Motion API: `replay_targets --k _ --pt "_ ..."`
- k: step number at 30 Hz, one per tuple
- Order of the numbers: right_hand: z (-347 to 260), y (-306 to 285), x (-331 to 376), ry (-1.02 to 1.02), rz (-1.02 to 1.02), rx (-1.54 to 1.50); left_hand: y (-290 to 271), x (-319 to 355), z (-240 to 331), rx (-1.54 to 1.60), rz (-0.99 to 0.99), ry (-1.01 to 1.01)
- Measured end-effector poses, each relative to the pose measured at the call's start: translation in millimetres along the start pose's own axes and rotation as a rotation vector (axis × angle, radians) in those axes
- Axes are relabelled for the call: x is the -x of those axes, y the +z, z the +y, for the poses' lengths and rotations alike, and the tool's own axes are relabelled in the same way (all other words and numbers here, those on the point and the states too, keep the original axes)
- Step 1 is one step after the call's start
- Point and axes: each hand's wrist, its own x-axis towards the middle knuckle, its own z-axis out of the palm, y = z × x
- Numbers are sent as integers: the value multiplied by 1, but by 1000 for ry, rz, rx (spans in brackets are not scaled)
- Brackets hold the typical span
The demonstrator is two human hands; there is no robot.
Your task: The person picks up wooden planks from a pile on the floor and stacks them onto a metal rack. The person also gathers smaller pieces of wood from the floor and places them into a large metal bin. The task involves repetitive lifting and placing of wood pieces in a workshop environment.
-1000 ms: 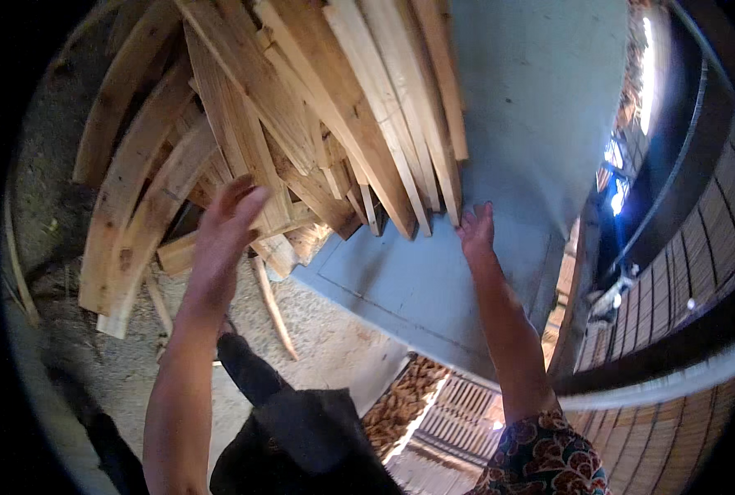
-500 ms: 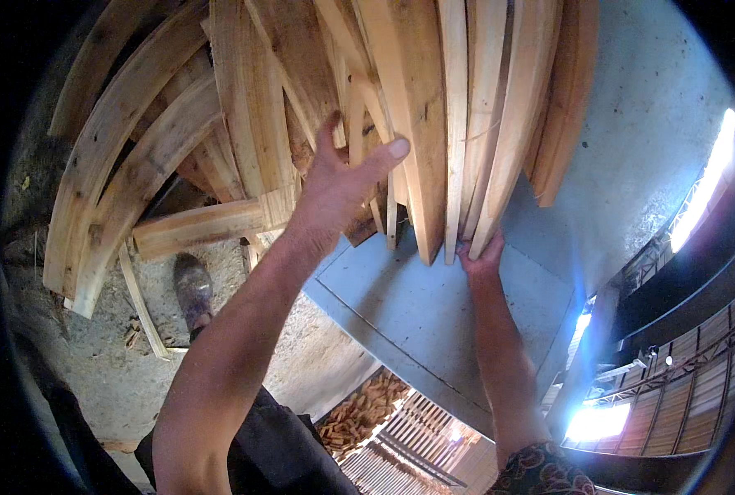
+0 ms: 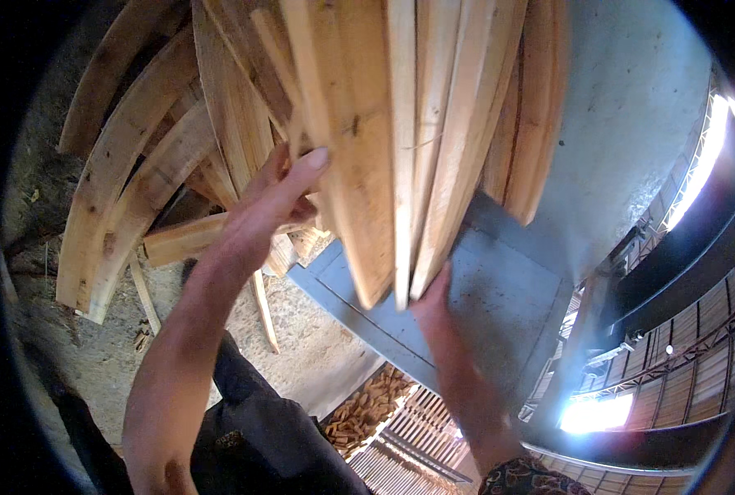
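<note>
Several long sawn wooden boards (image 3: 359, 181) point toward me, standing close together on edge, their near ends raised above a blue-grey metal tabletop (image 3: 499, 280). My right hand (image 3: 433, 295) is closed on their near ends from below; its fingers are mostly hidden under the wood. At the bundle's left side is my left hand (image 3: 264, 198), its thumb stretched out against the leftmost board and its fingers apart and partly bent. A thin wooden strip (image 3: 278, 58) runs down to this thumb. Whether the fingers reach behind it cannot be made out.
Curved boards (image 3: 132, 140) lie piled at the left, with a short wood piece (image 3: 184, 239) across their near ends. More boards (image 3: 532, 140) rest right of the bundle. Below the tabletop's near edge are a heap of small wood offcuts (image 3: 367, 412) and a slatted stack (image 3: 425, 425).
My right hand has drawn the boards toward me and left, their ends now nearer. My left hand has shifted left along with them, its fingers more bent than before.
</note>
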Motion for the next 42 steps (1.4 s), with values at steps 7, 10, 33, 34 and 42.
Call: replay_targets --k 7,10,33,34,42 --pt "90 -51 43 85 39 72 -65 42 29 -179 -23 -135" --pt "28 -54 35 33 -176 523 -71 48 30 -170 19 -70" --pt "-43 156 94 -998 -424 1171 -61 36 15 31 -7 254" --pt "-39 155 97 -968 -401 1160 -65 35 17 42 -74 217" --pt "-67 122 37 -1030 -107 884 -62 14 22 199 113 183"
